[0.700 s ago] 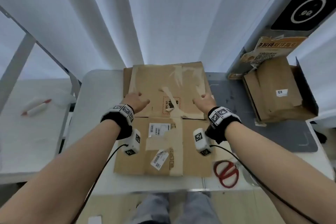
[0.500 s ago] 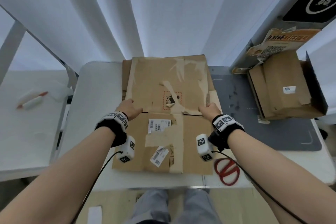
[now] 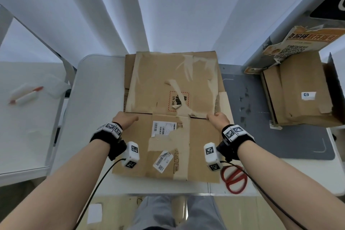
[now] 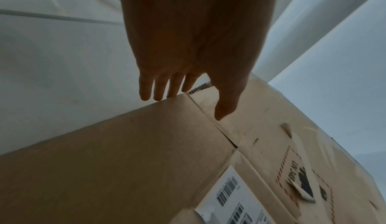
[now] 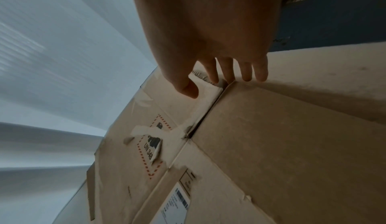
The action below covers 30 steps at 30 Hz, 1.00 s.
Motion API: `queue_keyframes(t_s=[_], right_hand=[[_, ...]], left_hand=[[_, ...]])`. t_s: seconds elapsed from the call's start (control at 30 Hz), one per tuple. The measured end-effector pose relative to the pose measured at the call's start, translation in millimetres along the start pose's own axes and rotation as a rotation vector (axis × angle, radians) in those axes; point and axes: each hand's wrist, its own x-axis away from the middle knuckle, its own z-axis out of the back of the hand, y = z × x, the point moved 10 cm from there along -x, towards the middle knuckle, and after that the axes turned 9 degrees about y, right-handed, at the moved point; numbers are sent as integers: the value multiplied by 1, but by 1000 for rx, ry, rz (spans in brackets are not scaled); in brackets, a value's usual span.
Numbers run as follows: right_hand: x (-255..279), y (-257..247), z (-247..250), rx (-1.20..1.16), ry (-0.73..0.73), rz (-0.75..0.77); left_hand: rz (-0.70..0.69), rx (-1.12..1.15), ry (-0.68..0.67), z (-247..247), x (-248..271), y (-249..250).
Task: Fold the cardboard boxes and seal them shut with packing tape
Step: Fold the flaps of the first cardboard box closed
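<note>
A flattened, worn cardboard box (image 3: 173, 84) with old tape strips and shipping labels lies on the white table (image 3: 93, 99). My left hand (image 3: 125, 120) is at the box's left edge, where the near flaps meet the main panel. In the left wrist view its fingers (image 4: 158, 93) reach straight past that edge and the thumb touches the crease. My right hand (image 3: 216, 118) is at the same crease on the right edge. In the right wrist view its straight fingers (image 5: 244, 74) touch the edge and the thumb rests on a pale tape strip. No packing tape is in view.
Red scissors (image 3: 234, 179) lie near the table's front right, beside my right wrist. A grey mat (image 3: 261, 117) covers the right side, with a stack of flattened boxes (image 3: 298, 89) on it. A second table at the left holds a red-tipped white tool (image 3: 24, 95). White curtains hang behind.
Both hands slid toward me off the far panel and outward, from pressing the main panel to the side edges at the flap crease. The box stays flat.
</note>
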Motion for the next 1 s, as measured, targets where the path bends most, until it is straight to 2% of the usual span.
queue_keyframes(t_s=[0.17, 0.37, 0.5, 0.63, 0.77, 1.0], right_hand=[[2, 1, 0, -29, 55, -58], [2, 5, 17, -43, 175, -72], [5, 3, 23, -84, 207, -73], [14, -2, 35, -152, 269, -81], [30, -18, 56, -224, 397, -31], [76, -45, 100, -529, 538, 103]], left_hand=[[3, 109, 43, 13, -8, -7], [-29, 356, 70, 27, -21, -18], [-80, 488, 5, 33, -2, -1], [-165, 559, 0, 49, 19, 19], [-223, 600, 63, 69, 35, 34], [-248, 649, 135, 106, 66, 55]])
